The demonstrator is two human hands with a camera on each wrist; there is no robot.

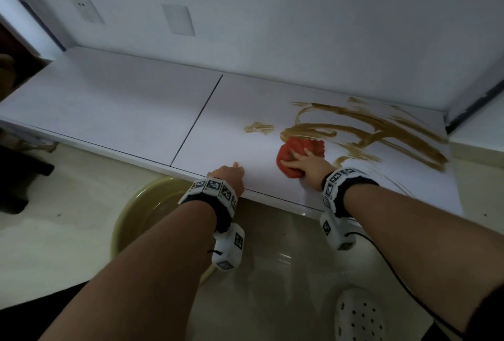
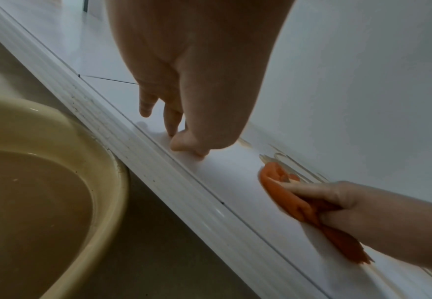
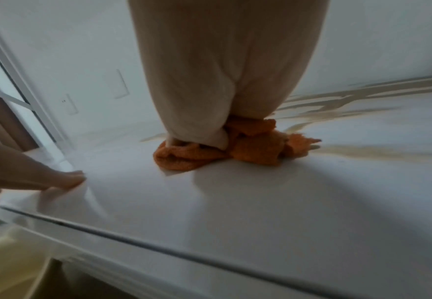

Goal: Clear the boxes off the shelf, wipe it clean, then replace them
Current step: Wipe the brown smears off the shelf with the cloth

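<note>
Right hand [image 1: 306,162] is pressing a bunched-up orange cloth [image 1: 294,156] flat onto the white shelf [image 1: 136,111], fingers spread over the top of it and thumb tucked along the near side, so it's holding the rag down more than gripping it. The cloth sits at the left end of a big mess of brown smears [image 1: 381,127], with one small separate brown patch [image 1: 258,127] just to the left of it. Left hand [image 1: 230,177] rests near the front edge of the shelf, holding nothing, fingertips [image 2: 176,131] bent down and touching the surface. No boxes on the shelf anywhere in the pictures.

On the floor just below the shelf edge there's a yellowish basin [image 2: 102,222] full of murky water, partly hidden behind the left forearm in the head view. A white perforated clog [image 1: 360,316] shows at the bottom. Two wall plates [image 1: 178,20] sit on the back wall.
</note>
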